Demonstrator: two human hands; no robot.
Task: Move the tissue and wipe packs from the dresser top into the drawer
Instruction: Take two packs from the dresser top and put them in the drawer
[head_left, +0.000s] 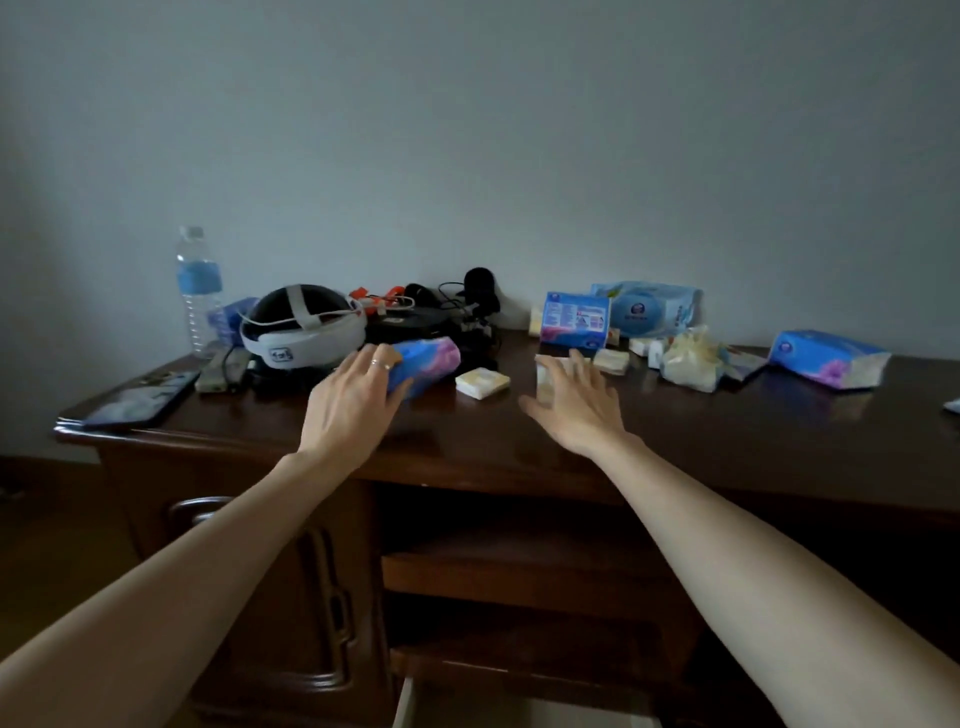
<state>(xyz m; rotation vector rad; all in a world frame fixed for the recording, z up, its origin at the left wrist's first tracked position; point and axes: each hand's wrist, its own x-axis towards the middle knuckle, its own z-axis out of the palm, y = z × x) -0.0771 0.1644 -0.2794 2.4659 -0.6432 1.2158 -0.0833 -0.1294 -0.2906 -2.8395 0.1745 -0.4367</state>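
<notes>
On the dark wooden dresser top (519, 447), my left hand (353, 400) grips the near end of a blue and pink tissue pack (431, 361). My right hand (576, 405) has its fingers spread around a small pale tissue pack (545, 384), touching it. Another small pale pack (483, 383) lies between the hands. Further right are an upright blue pack (574, 317), a large blue wipe pack (649, 309), a crumpled clear bag of tissues (691, 361) and a blue pack (826, 358). Below, an open drawer (467, 712) shows a pale inside.
At the left end of the top stand a water bottle (197, 291), a white and black headset (301, 327), a phone (140, 402) near the edge and a remote (218, 369). Black devices and cables (447, 312) sit by the wall. An open shelf lies under the top.
</notes>
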